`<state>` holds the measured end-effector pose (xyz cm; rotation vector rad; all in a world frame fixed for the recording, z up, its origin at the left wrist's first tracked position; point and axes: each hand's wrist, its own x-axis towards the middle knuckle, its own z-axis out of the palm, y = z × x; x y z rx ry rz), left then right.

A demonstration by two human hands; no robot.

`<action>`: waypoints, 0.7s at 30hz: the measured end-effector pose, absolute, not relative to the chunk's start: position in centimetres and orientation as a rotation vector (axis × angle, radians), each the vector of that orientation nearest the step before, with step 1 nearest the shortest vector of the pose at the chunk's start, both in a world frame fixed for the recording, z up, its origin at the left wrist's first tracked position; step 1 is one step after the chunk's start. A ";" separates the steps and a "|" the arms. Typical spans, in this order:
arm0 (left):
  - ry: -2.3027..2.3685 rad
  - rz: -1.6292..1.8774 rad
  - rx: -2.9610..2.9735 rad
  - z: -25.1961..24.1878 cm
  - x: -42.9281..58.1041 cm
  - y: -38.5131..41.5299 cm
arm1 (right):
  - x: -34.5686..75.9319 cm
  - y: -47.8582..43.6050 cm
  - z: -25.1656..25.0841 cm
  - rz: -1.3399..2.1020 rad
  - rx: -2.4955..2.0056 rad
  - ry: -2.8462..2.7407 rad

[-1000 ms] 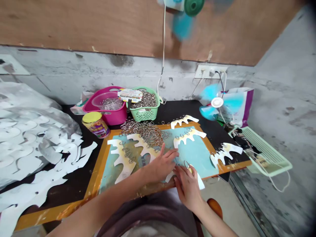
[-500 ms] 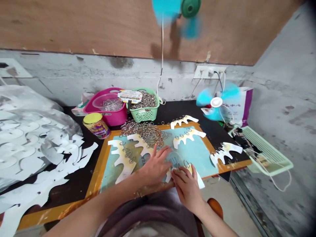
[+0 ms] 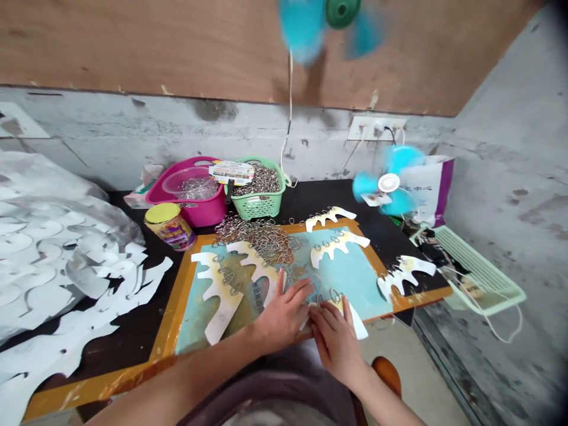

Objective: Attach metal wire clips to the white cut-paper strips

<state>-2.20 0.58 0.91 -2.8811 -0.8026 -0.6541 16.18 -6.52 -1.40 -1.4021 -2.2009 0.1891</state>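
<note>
Head view shows us a white piece (image 3: 357, 323) at the near edge of the blue mat (image 3: 346, 290), partly hidden under our fingers. We judge that a ring (image 3: 335, 295) standing on it could tip or shift if a fingertip brushes it, because both hands work very close together. If the yellowish band is soft glue, the piece could also stick to our skin and be pulled crooked. Our left forearm could touch the neighbouring piece (image 3: 216, 290) on the left.

Our right hand (image 3: 337, 340) is palm down, its fingers half bent over the piece. Our left hand (image 3: 283, 316) comes from the left, with fingers spread and slightly curved, tips near the right fingers. We cannot tell whether either hand pinches something.
</note>
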 end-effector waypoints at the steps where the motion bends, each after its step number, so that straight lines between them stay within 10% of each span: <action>1: -0.810 -0.664 -2.858 0.7 -2.2 0.2 | 16.2 -6.5 -1.5 0.179 -1.403 -2.199; 21: -0.694 -0.827 -2.929 0.9 -3.1 0.6 | 15.9 -6.1 -0.8 0.330 -1.425 -2.167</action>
